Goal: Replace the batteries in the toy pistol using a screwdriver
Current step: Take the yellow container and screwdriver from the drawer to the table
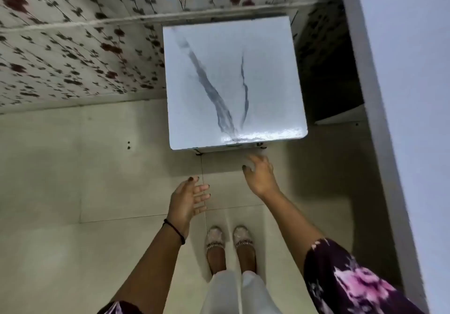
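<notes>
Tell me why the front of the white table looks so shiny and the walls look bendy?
Head view: light glares off the near edge of the marble-look table; the wide lens curves the flowered wall and its ledge; the right hand is slightly motion-blurred, and the left hand sharper; a dark shadow fills the gap right of the table.
</notes>
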